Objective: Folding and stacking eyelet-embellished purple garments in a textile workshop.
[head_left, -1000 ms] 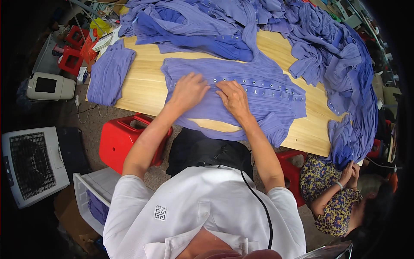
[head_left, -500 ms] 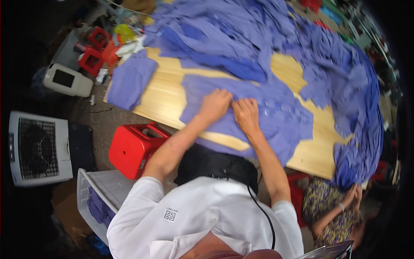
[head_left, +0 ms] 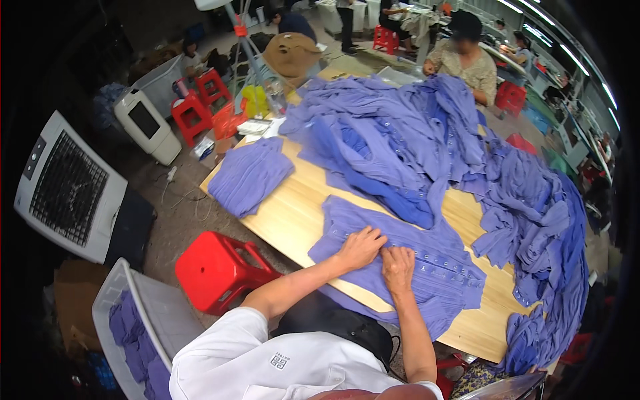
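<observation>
A violet-blue buttoned shirt (head_left: 433,293) lies flat on the wooden table, its front strip running left to right with a row of small shiny buttons. My left hand (head_left: 362,247) is closed on this front strip near its middle, fingers bent together over the cloth. Right beside it, my right hand (head_left: 399,268) is curled with its fingertips gripping the same strip. Whatever lies under the fingertips is hidden. To the left, a folded violet-blue garment (head_left: 251,175) rests on the table's corner.
Beyond the shirt rises a large heap of violet-blue garments (head_left: 393,120), spilling down the right side of the wooden table (head_left: 280,243). A red stool (head_left: 220,272) and a grey bin (head_left: 170,320) of garments stand at left, near an air cooler (head_left: 73,187). Another person (head_left: 467,63) sits across the heap.
The view has tilted upward, bringing the far side of the room into sight. Both hands stay close together on the shirt's front strip.
</observation>
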A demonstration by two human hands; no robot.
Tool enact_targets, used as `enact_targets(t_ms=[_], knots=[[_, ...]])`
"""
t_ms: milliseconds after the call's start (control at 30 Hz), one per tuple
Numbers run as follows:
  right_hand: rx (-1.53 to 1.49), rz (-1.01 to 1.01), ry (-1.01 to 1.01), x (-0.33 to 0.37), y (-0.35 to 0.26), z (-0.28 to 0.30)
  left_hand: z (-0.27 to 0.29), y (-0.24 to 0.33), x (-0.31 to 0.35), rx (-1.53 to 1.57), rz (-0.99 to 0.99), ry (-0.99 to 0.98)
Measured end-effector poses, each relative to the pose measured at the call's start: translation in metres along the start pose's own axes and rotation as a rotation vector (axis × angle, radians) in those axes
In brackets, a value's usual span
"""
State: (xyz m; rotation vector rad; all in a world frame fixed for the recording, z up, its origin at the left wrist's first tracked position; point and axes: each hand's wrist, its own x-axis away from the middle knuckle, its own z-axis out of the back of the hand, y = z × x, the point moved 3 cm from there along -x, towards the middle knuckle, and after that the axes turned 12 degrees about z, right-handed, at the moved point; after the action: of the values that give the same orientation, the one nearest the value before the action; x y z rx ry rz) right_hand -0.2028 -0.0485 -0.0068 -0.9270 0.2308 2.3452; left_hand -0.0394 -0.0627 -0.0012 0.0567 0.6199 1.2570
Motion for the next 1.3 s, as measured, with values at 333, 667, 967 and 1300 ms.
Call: enact_targets(t_ms=[333,667,967,1300], knots=[[0.043,-0.066,0.04,-0.007,0.01,-0.007,-0.001,-0.013,0.004,0.08,-0.08,0.032],[0.038,0.055,0.01,0.0,0.009,0.001,0.009,-0.016,0.004,0.143,-0.168,-0.062],[-0.18,-0.207,-0.02,0.023,0.014,0.017,0.019,0.003,-0.005,0.017,-0.199,-0.098],[-0.021,-0.125,-0.078,0.012,0.022,0.013,-0.018,0.024,-0.006,0.146,0.058,0.137]])
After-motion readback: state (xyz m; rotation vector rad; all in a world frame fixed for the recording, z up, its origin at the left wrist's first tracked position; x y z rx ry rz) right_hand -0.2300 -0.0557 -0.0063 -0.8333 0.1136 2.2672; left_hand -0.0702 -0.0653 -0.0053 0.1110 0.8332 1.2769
